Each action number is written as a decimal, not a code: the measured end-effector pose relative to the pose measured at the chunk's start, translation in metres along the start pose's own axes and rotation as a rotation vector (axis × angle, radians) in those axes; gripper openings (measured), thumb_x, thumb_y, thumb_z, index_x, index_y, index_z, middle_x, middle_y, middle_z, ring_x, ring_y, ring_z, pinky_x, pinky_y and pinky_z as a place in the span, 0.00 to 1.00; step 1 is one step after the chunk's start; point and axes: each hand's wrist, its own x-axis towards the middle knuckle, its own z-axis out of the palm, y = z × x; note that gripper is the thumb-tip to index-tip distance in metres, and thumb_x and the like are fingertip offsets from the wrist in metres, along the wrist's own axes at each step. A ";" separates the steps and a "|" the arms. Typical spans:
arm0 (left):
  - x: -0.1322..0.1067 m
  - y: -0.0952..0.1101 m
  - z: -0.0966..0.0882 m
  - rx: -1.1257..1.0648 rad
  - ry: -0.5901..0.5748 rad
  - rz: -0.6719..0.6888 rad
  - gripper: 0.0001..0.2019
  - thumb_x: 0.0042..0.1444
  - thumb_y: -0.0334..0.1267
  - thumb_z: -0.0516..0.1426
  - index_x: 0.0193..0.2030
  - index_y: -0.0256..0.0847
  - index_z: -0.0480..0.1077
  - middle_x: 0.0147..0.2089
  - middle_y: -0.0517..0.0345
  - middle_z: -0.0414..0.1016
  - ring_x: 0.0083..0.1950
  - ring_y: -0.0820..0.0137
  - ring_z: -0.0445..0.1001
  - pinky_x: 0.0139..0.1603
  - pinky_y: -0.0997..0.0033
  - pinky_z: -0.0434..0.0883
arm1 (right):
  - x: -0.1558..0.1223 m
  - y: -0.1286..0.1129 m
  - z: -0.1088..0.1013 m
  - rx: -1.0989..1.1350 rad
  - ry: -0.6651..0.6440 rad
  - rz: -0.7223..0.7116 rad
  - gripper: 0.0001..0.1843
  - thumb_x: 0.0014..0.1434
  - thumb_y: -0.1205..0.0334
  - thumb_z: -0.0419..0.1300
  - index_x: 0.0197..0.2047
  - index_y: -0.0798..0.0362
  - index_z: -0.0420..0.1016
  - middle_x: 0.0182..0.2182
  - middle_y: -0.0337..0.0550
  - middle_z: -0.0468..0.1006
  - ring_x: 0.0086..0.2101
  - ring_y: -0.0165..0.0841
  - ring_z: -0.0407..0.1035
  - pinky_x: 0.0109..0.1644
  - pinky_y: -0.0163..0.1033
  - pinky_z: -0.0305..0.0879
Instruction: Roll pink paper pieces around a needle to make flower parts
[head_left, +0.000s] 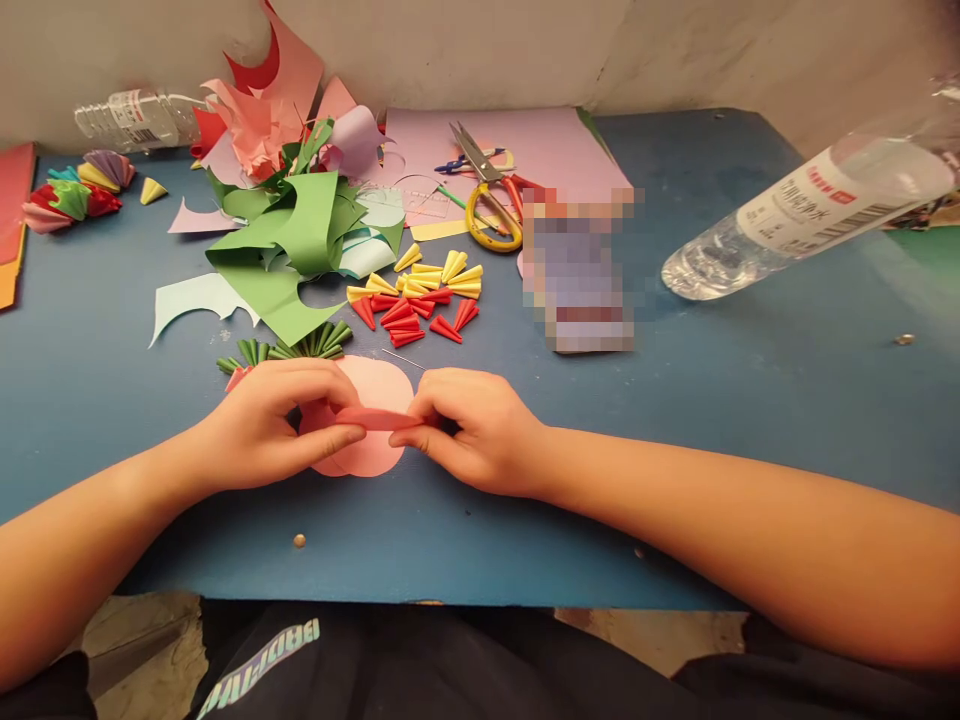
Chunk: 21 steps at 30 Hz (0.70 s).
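Note:
Between my two hands is a folded pink paper piece (381, 419), seen nearly edge-on. My left hand (281, 420) pinches its left end between thumb and fingers. At the right end, my right hand (469, 428) grips it the same way. Flat on the table below lie round pink paper pieces (382, 378), partly covered by my hands. A thin needle-like pin (403, 358) rests just behind my right hand. Green paper cones (319, 341) sit behind my left hand, and red paper cones (403, 322) and yellow paper cones (431, 280) lie farther back.
Green paper scraps (289, 240) are heaped at the back left. Scissors (487, 180) lie on purple paper (420, 140). A water bottle (802, 215) stands at the right on the blue table (712, 390); another bottle (142, 120) lies by the wall. A blurred rectangular item (589, 280) sits right of centre.

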 end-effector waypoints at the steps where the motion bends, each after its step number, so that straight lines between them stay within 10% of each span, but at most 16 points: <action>1: -0.001 0.001 0.002 -0.003 -0.018 0.036 0.01 0.66 0.32 0.65 0.43 0.39 0.80 0.37 0.57 0.82 0.34 0.75 0.75 0.36 0.77 0.72 | -0.001 0.000 0.001 -0.014 -0.024 -0.031 0.14 0.71 0.62 0.68 0.33 0.52 0.72 0.25 0.37 0.74 0.27 0.29 0.64 0.33 0.35 0.62; 11: -0.007 0.003 0.017 0.062 0.115 0.035 0.14 0.65 0.33 0.66 0.57 0.41 0.78 0.45 0.55 0.88 0.39 0.72 0.83 0.42 0.77 0.76 | -0.002 -0.002 0.004 0.024 0.082 -0.009 0.13 0.67 0.61 0.72 0.48 0.52 0.73 0.34 0.40 0.82 0.31 0.29 0.73 0.36 0.34 0.71; 21: -0.003 0.009 0.034 -0.420 0.234 -0.134 0.18 0.66 0.31 0.67 0.61 0.46 0.77 0.61 0.49 0.85 0.55 0.65 0.87 0.50 0.73 0.83 | -0.009 -0.017 0.016 0.301 0.186 0.279 0.25 0.67 0.67 0.70 0.61 0.47 0.65 0.40 0.39 0.85 0.33 0.29 0.80 0.41 0.36 0.80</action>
